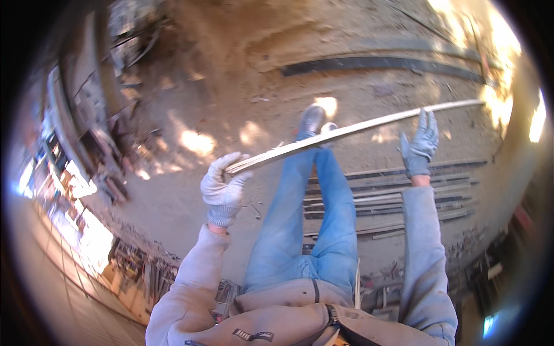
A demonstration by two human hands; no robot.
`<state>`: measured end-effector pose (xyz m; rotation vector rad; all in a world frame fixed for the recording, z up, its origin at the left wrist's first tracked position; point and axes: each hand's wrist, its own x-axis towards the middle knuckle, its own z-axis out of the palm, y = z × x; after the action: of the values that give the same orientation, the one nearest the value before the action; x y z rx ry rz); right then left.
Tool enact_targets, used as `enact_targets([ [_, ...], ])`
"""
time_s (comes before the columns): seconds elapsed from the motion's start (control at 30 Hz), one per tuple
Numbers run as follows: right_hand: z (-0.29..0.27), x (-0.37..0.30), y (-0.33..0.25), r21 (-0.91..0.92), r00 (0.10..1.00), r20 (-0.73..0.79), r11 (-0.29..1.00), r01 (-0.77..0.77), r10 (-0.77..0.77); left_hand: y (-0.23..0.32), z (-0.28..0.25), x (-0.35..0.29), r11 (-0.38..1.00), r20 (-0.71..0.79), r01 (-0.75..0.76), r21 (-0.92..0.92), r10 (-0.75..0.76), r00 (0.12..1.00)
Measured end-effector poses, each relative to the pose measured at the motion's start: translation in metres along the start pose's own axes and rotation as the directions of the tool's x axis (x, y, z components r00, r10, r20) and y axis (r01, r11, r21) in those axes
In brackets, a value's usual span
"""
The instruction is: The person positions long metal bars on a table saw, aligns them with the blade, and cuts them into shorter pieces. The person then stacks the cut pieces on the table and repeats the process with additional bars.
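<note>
A long, thin, pale wooden strip [352, 126] slants across in front of my legs, its far end out to the upper right. It looks split or layered near the close end, so I cannot tell whether it is one strip or a few together. My left hand [224, 185], in a light work glove, has thumb and fingers closed around that near end. My right hand [421, 144], in a grey glove, is open with fingers stretched upward. Its fingertips reach the strip's lower edge farther along; whether they touch it I cannot tell.
Several dark and pale strips [398, 193] lie in rows on the dirt ground beyond my legs' right side. A long dark board [375, 64] lies farther off. Scrap boards [95, 138] are piled at the left, and small wood pieces [147, 274] at the lower left.
</note>
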<state>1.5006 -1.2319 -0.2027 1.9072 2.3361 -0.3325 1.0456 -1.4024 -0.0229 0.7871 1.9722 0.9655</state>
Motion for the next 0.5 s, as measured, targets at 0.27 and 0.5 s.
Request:
enact_targets([
  [0.27, -0.058, 0.06, -0.038, 0.03, 0.769, -0.355, 0.816, 0.577, -0.531, 0.145, -0.094, -0.075, 0.975, -0.318, -0.151, -0.16, 0.094, 0.943],
  [0.5, -0.193, 0.013, -0.129, 0.026, 0.709, -0.427, 0.776, 0.63, -0.561, 0.195, -0.228, -0.085, 0.843, -0.382, -0.404, -0.354, 0.264, 0.886],
])
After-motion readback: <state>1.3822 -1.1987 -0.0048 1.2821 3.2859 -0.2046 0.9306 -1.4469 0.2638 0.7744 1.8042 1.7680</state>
